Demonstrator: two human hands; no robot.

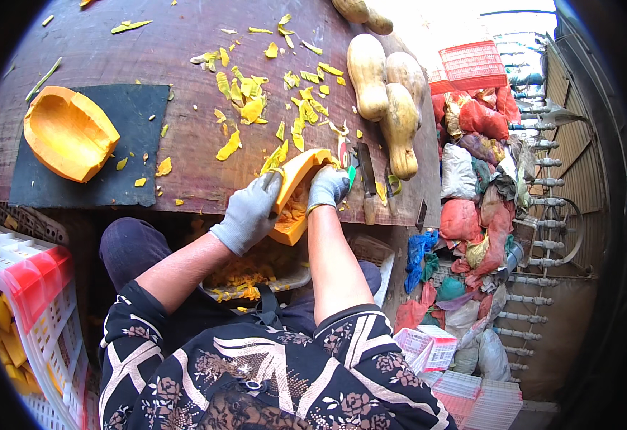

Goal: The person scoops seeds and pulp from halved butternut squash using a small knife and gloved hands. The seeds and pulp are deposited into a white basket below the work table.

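Observation:
My left hand (250, 214), in a grey glove, grips the side of a peeled, hollowed squash piece (288, 234) at the table's front edge. The piece is tilted, and stringy orange pulp (293, 208) shows in its hollow. My right hand (328, 187), also gloved, lies at the upper end of the hollow with its fingers curled. Its fingertips are hidden, so whether it holds a tool is unclear. Beside it on the table lie a peeler with a green part (352, 176) and a knife (367, 177). Another peeled squash half (71, 134) rests hollow side up on a dark mat (136, 115).
Unpeeled squashes (368, 75) lie at the table's right side, and peel scraps (249, 97) are scattered mid-table. Below my hands, a tub (292, 280) contains pulp. A crate (50, 301) of cut pieces stands at left. Bags (461, 220) and stacked crates (474, 400) line the right.

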